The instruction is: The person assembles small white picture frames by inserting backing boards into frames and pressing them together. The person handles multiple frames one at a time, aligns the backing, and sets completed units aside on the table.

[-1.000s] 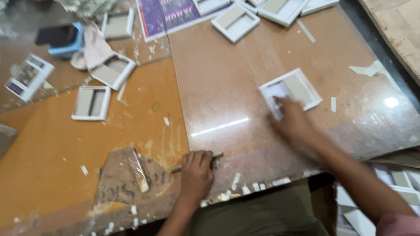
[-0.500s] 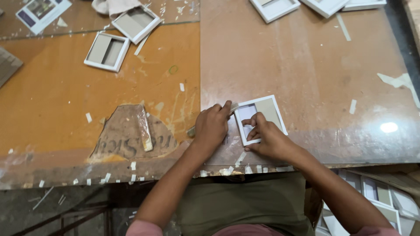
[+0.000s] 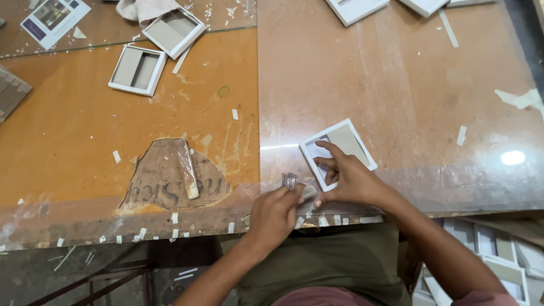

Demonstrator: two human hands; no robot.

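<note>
A small white shallow frame-like box (image 3: 347,137) with a grey inside lies on the glossy brown table (image 3: 396,85) near its front edge. My right hand (image 3: 347,180) rests on the box's near corner with fingers spread, pressing it down. My left hand (image 3: 275,214) sits just left of it at the table's edge, closed around a small tool whose metal tip (image 3: 290,180) sticks up. A pale scrap of tape (image 3: 309,192) lies between the two hands; whether either hand grips it I cannot tell.
Two more white boxes (image 3: 137,69) (image 3: 174,31) lie at the far left, and others (image 3: 357,8) at the far edge. A torn brown paper patch (image 3: 175,178) is taped to the orange surface. Stacked boxes (image 3: 498,255) sit below the table at right. Tape scraps litter the front edge.
My right hand has pulled the white box from the right towards the front edge and turned it. My left hand went to the box's left side, then drew back to the table's edge.
</note>
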